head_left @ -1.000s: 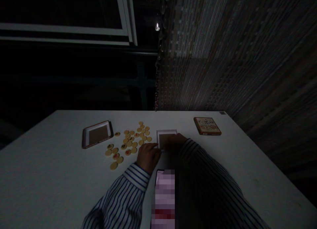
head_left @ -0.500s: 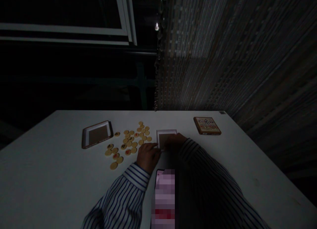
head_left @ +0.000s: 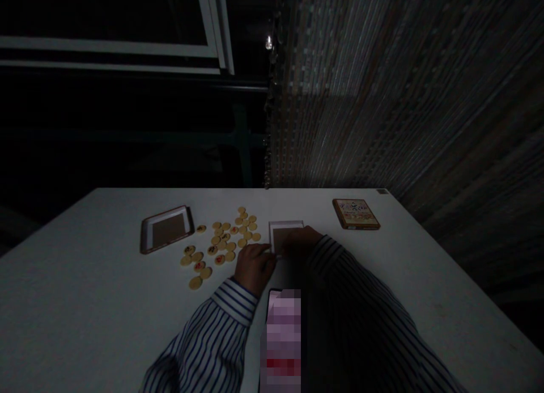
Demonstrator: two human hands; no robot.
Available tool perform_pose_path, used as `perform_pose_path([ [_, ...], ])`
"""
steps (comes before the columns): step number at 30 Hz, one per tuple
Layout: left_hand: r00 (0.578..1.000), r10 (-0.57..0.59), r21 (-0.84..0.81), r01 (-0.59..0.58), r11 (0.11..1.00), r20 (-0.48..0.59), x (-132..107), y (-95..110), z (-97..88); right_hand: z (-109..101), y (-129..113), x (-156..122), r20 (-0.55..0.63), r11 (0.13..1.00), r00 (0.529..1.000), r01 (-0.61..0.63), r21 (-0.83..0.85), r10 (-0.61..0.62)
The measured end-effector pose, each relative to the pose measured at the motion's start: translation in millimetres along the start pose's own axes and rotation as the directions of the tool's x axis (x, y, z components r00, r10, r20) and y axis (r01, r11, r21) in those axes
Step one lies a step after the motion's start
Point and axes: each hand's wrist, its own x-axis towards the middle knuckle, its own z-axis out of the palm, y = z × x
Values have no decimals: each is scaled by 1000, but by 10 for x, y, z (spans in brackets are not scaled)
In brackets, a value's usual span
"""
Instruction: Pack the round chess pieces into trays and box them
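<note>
A small white-rimmed box (head_left: 285, 229) with a brown inside lies on the white table (head_left: 85, 302). My left hand (head_left: 253, 267) rests at the box's near left corner, its fingers curled onto the rim. My right hand (head_left: 301, 241) lies over the box's near right part, its fingers closed around the edge. Several round yellow discs (head_left: 225, 243), some with red or dark marks, are scattered just left of the box. Both my sleeves are striped.
A second, open white-rimmed tray (head_left: 166, 229) lies left of the discs. A brown printed box lid (head_left: 355, 214) sits at the far right of the table. A phone (head_left: 283, 336) lies close to me between my arms. Dark wall and window frame stand behind.
</note>
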Motion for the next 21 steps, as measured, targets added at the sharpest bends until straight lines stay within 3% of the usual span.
perform_pose_path([
  [8,1000,5,-5,-5,1000,-10,-1,8,-12,-96,173,-68,-12,997,997,-76,-1,76],
  [14,1000,12,-9,-12,1000,-18,-8,1,-5,-112,322,-200,-17,938,940,-340,65,341],
  [21,1000,1,-15,-1,1000,-20,-12,0,-7,-26,387,-181,34,929,932,-363,76,361],
])
